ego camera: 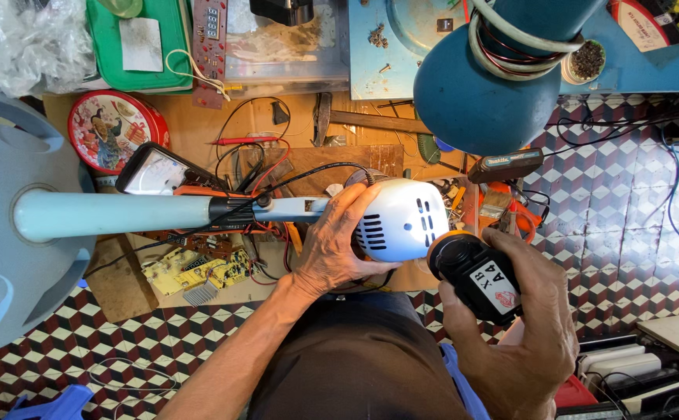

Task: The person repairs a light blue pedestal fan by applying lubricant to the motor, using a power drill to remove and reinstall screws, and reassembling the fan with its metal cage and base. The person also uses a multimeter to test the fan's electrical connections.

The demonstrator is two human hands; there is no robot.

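Note:
A pale blue fan stand (106, 214) lies on its side across my lap, its round base (12, 225) at the left. My left hand (335, 245) grips the white vented motor housing (401, 219) at the stand's right end. My right hand (510, 327) holds a black power tool (475, 276) with an orange collar, its nose pressed against the end of the motor housing. A black cable runs along the pole toward the housing.
Behind lie a wooden board (308, 159) with red and black leads, a multimeter (156, 173), circuit boards (199, 272), a round red tin (114, 128), a green box (141, 43) and a blue lamp shade (479, 85). A checkered floor (619, 202) lies right.

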